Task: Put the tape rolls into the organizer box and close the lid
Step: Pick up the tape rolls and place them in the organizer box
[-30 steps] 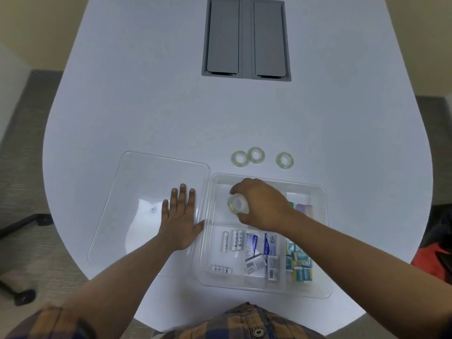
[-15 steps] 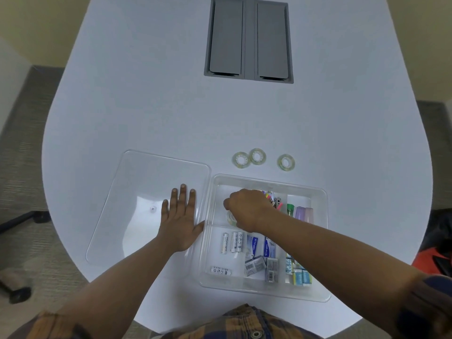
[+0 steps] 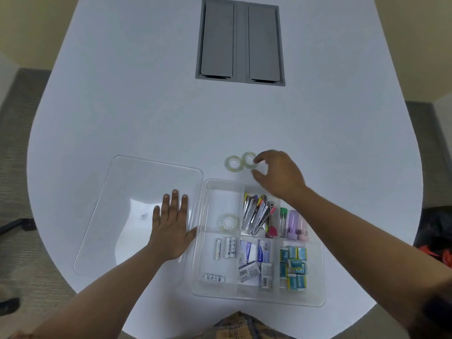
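Tape roll in box (image 3: 228, 222): I've just dropped it; it lies flat in organizer box's (image 3: 200, 265) far-left compartment.
Left hand (image 3: 172, 228): still flat, fingers spread, on lid (image 3: 127, 192).
Right hand (image 3: 277, 178): moved out, fingers loosely curled, empty, nearing table rolls (image 3: 234, 163); third probably hidden beneath it.

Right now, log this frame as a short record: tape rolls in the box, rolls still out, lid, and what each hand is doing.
rolls in box: one tape roll, in the far-left compartment of the organizer box
rolls visible on table: two rolls side by side beyond the box
lid: clear lid off, flat on the table left of the box
left hand: flat on the lid
right hand: open, reaching at the nearer of the two rolls; no grasp visible
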The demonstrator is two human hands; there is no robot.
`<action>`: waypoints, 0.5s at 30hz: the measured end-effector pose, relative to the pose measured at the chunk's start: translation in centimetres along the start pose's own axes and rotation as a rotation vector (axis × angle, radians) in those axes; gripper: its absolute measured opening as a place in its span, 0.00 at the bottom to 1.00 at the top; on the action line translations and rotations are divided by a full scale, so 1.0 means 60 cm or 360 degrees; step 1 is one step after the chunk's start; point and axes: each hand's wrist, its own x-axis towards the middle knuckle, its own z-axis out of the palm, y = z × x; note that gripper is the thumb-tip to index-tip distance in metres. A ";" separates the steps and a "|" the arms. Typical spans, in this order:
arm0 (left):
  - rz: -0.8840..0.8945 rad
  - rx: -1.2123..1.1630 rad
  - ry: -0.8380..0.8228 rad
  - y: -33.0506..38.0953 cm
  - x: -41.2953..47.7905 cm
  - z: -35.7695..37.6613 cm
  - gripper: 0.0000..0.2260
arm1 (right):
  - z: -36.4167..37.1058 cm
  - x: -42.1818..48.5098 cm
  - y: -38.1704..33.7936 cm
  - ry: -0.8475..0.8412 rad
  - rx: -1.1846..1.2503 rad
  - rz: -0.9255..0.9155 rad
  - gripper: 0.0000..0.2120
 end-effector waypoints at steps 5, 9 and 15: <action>0.0025 -0.0035 0.0020 -0.002 -0.002 0.001 0.43 | -0.002 0.037 0.087 -0.0041 -0.0053 0.0407 0.21; 0.0017 -0.0037 0.0033 -0.002 -0.001 0.001 0.42 | 0.006 0.045 0.114 -0.0092 0.0001 0.0513 0.29; 0.0000 0.0003 0.0010 -0.003 -0.001 0.001 0.41 | 0.020 0.051 0.120 -0.0084 0.0022 0.0575 0.31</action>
